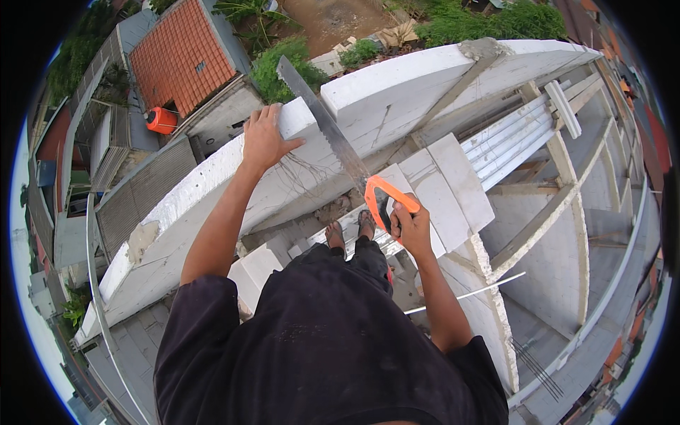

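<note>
My right hand (411, 223) is closed around the orange and black handle of a hand saw (334, 136). The toothed blade slants up and away to the left, in the gap between two sections of a white block wall. My left hand (265, 139) clasps the top of the left wall section (191, 180) near its end, fingers over the top and thumb spread on the near side. To the right of the blade stands the other wall section (397, 85). Whether the teeth touch a block cannot be made out.
Loose white blocks (453, 184) lie right of the saw, beside corrugated metal sheets (513, 138). My bare feet (350, 230) stand among blocks and rubble. A thin white pipe (474, 292) lies at the right. Beyond the wall, far below, are tiled roofs (180, 60).
</note>
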A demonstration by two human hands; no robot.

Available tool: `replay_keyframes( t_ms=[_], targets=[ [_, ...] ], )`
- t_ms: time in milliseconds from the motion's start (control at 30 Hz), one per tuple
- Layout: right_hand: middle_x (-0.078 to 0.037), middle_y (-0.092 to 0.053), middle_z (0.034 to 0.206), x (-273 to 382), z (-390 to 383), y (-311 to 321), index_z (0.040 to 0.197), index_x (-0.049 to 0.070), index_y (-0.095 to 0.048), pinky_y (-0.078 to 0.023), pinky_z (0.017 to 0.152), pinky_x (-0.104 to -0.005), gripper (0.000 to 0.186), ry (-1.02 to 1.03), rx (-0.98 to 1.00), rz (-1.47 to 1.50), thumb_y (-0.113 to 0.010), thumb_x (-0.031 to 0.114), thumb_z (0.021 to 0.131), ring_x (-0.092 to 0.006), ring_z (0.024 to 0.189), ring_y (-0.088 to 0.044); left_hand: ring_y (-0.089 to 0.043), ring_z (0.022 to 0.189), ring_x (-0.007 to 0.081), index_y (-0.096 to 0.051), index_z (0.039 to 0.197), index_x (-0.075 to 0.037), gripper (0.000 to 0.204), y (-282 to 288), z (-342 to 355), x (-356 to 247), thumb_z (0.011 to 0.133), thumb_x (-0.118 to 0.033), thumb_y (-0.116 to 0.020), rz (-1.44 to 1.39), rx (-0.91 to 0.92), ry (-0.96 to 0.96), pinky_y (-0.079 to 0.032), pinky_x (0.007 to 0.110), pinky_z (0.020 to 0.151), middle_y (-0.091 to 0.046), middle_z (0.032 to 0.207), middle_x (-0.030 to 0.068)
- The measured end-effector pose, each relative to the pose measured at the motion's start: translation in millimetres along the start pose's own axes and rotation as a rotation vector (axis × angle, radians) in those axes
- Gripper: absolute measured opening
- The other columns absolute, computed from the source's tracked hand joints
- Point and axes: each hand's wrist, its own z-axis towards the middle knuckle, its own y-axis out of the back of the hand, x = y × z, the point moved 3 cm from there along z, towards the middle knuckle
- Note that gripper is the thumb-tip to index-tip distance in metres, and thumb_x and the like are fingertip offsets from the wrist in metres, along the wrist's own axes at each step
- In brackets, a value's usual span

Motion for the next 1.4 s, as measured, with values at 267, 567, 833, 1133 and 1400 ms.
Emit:
replay_keyframes(
  t_ms=[267, 567, 833, 1133, 1400],
  targets=[
    [0.000, -0.052, 0.063, -5, -5, 17, 0.105, 0.001, -0.061, -0.036, 0.045, -0.0259, 0.019, 0.011, -0.015, 0.032, -0.058, 0.019, 0.112, -0.0056, 0.049, -0.045, -0.057, 0.129, 0.0407, -0.057, 0.144, 0.002, 0.095, -1, -1, 0, 0.072, -0.048, -0.095, 0.022, 0.015, 0.018, -0.046, 0.054, 0.112, -0.064, 0.138, 0.0198],
    [0.000, -0.050, 0.065, -15, 11, -1, 0.102, 0.003, -0.056, -0.039, 0.042, -0.0257, 0.017, 0.021, 0.047, 0.166, -0.057, 0.017, 0.112, -0.0055, 0.047, -0.045, -0.056, 0.130, 0.0428, -0.056, 0.144, 0.002, 0.095, 2, 1, -7, 0.074, -0.049, -0.094, 0.030, 0.048, 0.017, -0.045, 0.053, 0.112, -0.063, 0.137, 0.0226],
    [0.000, -0.053, 0.065, -15, -11, 11, 0.102, 0.003, -0.059, -0.039, 0.042, -0.0254, 0.016, -0.127, 0.064, 0.245, -0.060, 0.017, 0.110, -0.0058, 0.048, -0.048, -0.056, 0.130, 0.0399, -0.058, 0.143, 0.002, 0.096, -5, -1, 1, 0.073, -0.051, -0.094, 0.087, 0.022, 0.030, -0.047, 0.054, 0.109, -0.064, 0.137, 0.0200],
    [0.001, -0.053, 0.064, 9, 52, -39, 0.102, 0.001, -0.061, -0.039, 0.045, -0.0253, 0.017, 0.230, 0.018, -0.079, -0.060, 0.016, 0.111, -0.0045, 0.050, -0.048, -0.057, 0.129, 0.0425, -0.057, 0.142, 0.004, 0.093, 1, 3, -4, 0.073, -0.045, -0.095, 0.006, 0.032, -0.017, -0.046, 0.054, 0.111, -0.064, 0.136, 0.0227],
    [0.000, -0.057, 0.063, 63, -30, 1, 0.110, 0.000, -0.064, -0.044, 0.051, -0.0295, 0.017, -0.007, 0.043, -0.183, -0.062, 0.017, 0.109, -0.0089, 0.054, -0.053, -0.057, 0.129, 0.0390, -0.057, 0.143, 0.001, 0.092, 1, -2, -2, 0.073, -0.048, -0.093, 0.025, 0.027, 0.018, -0.046, 0.054, 0.109, -0.063, 0.134, 0.0168]
  ],
)
